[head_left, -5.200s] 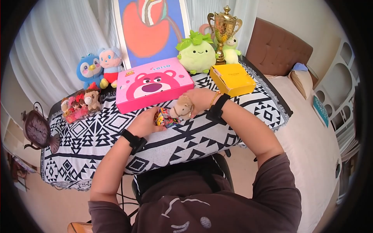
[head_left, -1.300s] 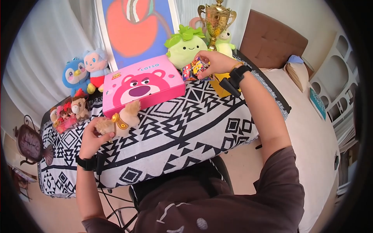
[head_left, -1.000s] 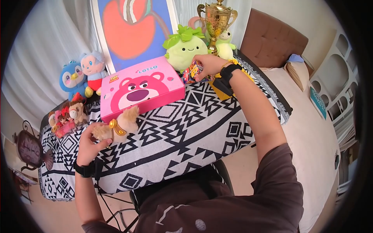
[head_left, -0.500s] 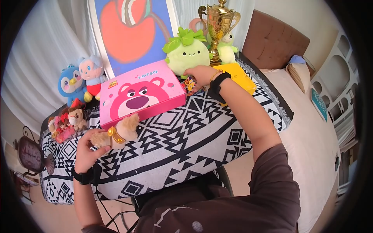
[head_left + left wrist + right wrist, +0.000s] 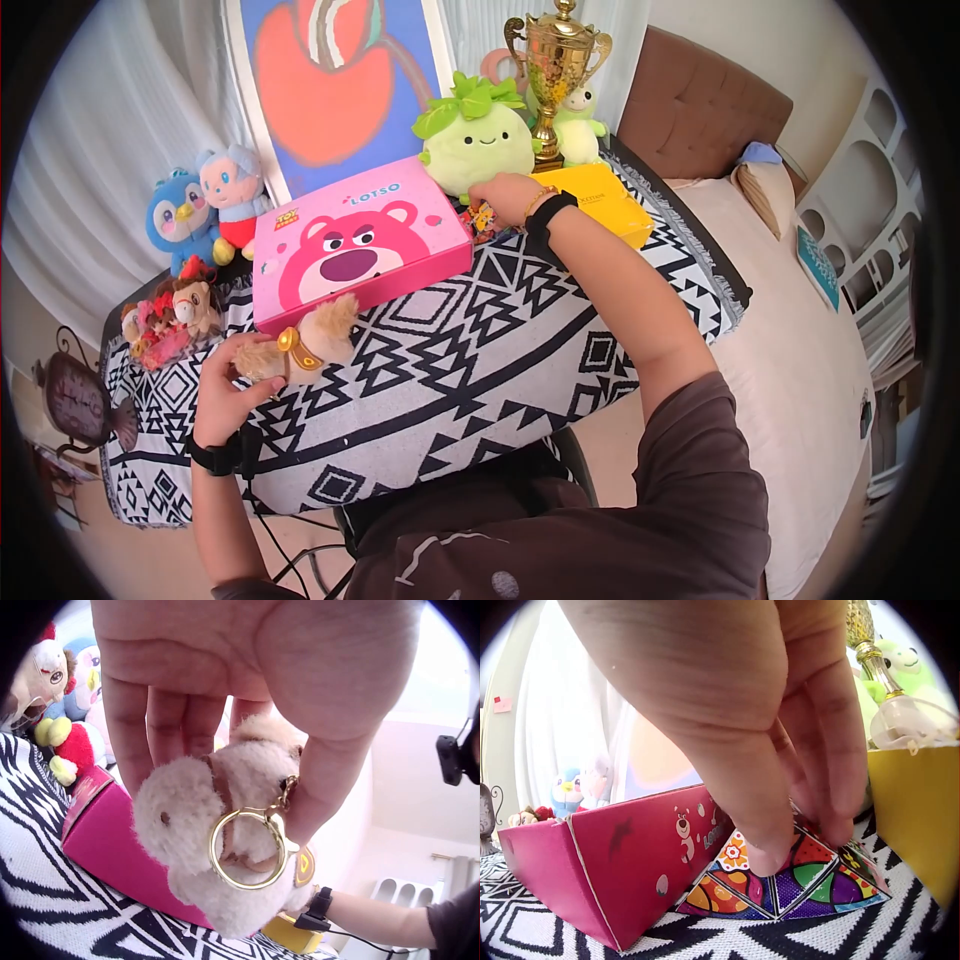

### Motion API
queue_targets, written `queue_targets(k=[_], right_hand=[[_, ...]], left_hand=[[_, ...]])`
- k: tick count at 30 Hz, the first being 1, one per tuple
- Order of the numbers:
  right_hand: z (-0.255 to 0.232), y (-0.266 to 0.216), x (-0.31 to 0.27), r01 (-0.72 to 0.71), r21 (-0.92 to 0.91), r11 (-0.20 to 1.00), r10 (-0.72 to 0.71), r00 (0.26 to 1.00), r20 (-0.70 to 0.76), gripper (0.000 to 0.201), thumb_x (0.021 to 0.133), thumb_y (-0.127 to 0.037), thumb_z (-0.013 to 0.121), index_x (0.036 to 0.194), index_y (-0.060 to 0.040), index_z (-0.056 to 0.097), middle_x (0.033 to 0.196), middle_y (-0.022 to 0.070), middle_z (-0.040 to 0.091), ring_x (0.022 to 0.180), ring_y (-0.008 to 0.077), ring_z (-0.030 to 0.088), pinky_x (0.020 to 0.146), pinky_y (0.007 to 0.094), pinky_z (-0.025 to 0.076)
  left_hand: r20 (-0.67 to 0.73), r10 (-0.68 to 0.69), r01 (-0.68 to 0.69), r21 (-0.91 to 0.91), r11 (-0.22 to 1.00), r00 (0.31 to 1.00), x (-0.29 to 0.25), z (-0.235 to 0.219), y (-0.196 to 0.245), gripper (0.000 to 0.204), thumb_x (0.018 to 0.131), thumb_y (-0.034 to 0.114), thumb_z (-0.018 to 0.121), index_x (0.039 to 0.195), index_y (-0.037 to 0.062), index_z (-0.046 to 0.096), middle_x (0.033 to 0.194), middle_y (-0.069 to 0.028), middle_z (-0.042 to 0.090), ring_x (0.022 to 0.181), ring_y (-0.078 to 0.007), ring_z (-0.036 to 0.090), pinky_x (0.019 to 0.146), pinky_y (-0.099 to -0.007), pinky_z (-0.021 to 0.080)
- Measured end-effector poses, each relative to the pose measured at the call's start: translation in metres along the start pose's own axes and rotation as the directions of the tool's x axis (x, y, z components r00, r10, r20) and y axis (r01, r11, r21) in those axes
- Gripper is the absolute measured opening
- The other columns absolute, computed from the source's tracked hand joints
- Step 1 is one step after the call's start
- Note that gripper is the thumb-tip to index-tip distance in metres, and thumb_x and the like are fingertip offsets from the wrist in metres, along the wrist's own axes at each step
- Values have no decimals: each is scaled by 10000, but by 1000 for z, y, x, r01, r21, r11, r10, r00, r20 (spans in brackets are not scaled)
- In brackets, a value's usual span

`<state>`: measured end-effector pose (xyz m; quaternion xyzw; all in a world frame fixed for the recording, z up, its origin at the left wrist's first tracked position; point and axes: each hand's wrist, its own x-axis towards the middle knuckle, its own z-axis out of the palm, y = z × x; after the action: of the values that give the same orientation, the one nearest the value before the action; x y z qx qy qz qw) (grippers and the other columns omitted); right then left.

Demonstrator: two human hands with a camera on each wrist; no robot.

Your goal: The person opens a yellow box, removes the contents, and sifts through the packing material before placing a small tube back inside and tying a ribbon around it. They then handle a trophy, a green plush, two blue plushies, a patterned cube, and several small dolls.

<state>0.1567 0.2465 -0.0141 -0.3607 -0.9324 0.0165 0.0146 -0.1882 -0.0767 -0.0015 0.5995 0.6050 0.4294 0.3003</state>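
My left hand (image 5: 222, 395) grips a small cream plush horse keychain (image 5: 325, 333) at the table's left front, fingers on one side and thumb on the other. A gold ring (image 5: 247, 881) hangs from the toy in the left wrist view. My right hand (image 5: 512, 197) pinches a colourful patterned block (image 5: 780, 889) with triangular facets between thumb and fingertips. The block stands on the cloth between the pink Lotso box (image 5: 350, 225) and the yellow box (image 5: 605, 200), right by the pink box's side. The hand hides its top.
A round green plush (image 5: 485, 145) and a gold trophy (image 5: 558, 80) stand behind my right hand. Blue plush toys (image 5: 185, 215) and a packet of small dolls (image 5: 165, 320) are at the left. A cherry picture (image 5: 335, 90) leans behind the pink box.
Earlier both hands were together, the left at the block and the right at the plush horse. Now the left has the horse; the right has carried the block back and lowered it beside the pink box.
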Motion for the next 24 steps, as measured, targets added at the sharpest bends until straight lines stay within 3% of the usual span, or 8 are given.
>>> queue_targets(k=[4,7,10,12,13,16,20,24], right_hand=[[14,14,11,52,-71,996,-54,998,-25,497,591,-82,796,1049,-124,608,902,150,668,887,359,632,743,426,497],[7,11,2,71,8,997,-71,997,-19,472,599,-80,787,1036,-107,611,914,149,666,901,357,628,767,420,496],[2,7,-8,102,36,994,-99,993,-62,343,708,-170,726,1026,-106,612,926,139,671,909,339,631,785,421,491],[-11,-11,-12,34,66,997,-28,996,-91,347,717,-182,727,1033,-99,609,930,141,669,913,333,629,787,416,493],[-14,-20,-15,28,43,999,-22,991,-131,332,739,-203,715,1033,-92,608,927,145,668,908,330,631,780,419,497],[-19,-38,-21,-16,-88,996,0,983,-184,303,776,-256,692,1021,-97,612,880,134,665,848,321,639,709,423,508],[-33,-59,-34,22,-62,998,-36,969,-244,274,792,-275,678,999,-106,621,847,133,659,810,321,639,682,419,506],[-42,-71,-48,97,-14,995,-97,945,-312,225,817,-270,649,966,-103,629,835,135,652,787,325,633,672,417,501]], left_hand=[[-101,53,-47,61,997,993,-7,-16,-2,473,680,16,777,1111,18,581,1073,-38,617,979,-123,587,875,-263,458],[-280,3,6,33,999,960,-13,-43,-8,438,717,67,770,1113,19,592,1010,-30,635,920,-104,599,797,-252,481],[-466,25,69,183,981,884,-9,-68,-1,423,755,178,762,1110,7,607,944,-41,661,840,-114,625,731,-259,498],[-543,136,104,389,915,828,2,-80,2,415,775,228,746,1094,-6,621,921,-63,674,815,-130,636,724,-267,502],[-564,118,131,381,915,817,11,-81,5,397,796,265,727,1068,-11,640,920,-80,681,815,-141,642,729,-276,504],[-586,130,213,479,852,799,45,-80,3,426,740,318,757,990,-10,655,912,-161,679,779,-235,661,712,-321,510],[-518,228,253,698,670,825,89,-60,-22,448,726,350,745,960,-11,618,908,-209,654,857,-362,633,762,-425,496],[-382,-31,256,556,790,924,105,-47,-68,563,742,397,729,1128,9,595,988,-226,652,935,-352,632,811,-413,494]])
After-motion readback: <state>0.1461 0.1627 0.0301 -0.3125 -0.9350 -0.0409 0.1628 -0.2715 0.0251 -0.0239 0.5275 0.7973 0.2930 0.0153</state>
